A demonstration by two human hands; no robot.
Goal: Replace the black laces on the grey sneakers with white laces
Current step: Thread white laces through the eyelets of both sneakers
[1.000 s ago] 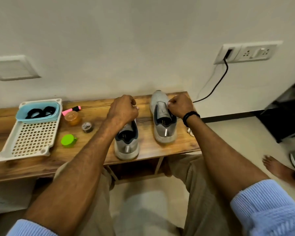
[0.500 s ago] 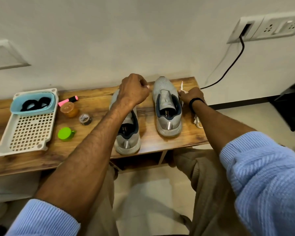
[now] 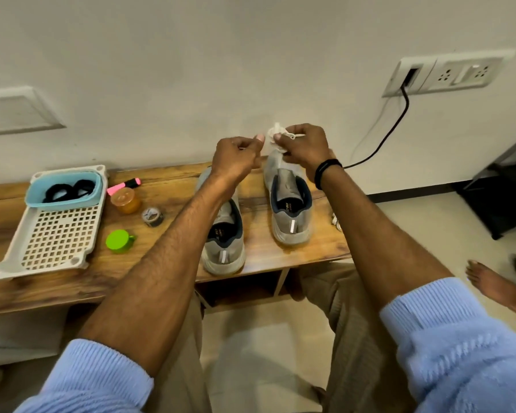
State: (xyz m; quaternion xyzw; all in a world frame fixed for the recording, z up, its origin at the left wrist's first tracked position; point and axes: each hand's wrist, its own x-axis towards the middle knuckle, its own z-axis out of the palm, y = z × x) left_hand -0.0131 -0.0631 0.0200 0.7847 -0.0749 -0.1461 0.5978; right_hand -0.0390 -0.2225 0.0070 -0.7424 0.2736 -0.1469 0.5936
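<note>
At the far left of the wooden surface (image 3: 161, 263) lies a white perforated tray (image 3: 51, 234). A pale blue tub (image 3: 94, 189) sits in its far end with the black laces (image 3: 69, 187) coiled inside. Just right of the tray are a pink highlighter (image 3: 124, 186) and, nearer, an orange jar (image 3: 125, 199). A small grey roll (image 3: 153, 217) lies right of the jar, and a green cap (image 3: 119, 241) sits nearest the front edge.

The left sneaker (image 3: 224, 248) stands heel toward the camera, its toe hidden under the left forearm. The left hand (image 3: 236, 158) is raised above the surface, in front of the wall. Its fingers (image 3: 245, 144) are curled in, and the thumb tip pinches the edge of the white lace (image 3: 276, 135). The lace is a small bunched bundle held in the air between the two hands, above the toe of the right sneaker (image 3: 289, 210).

The right hand (image 3: 304, 147) grips the bundle from the other side, its fingertips (image 3: 283, 138) closed round the strands, and a black band (image 3: 326, 171) circles its wrist. The right sneaker stands beside the left one — set a little farther back, heel also toward the camera.

Something small and white (image 3: 335, 222) shows at the surface's right edge, mostly hidden by the right forearm — too little to tell what it is. On the wall beyond, a black cable (image 3: 393, 129) hangs from a socket panel (image 3: 447, 74), and a bare foot (image 3: 495, 287) rests on the floor at far right.
</note>
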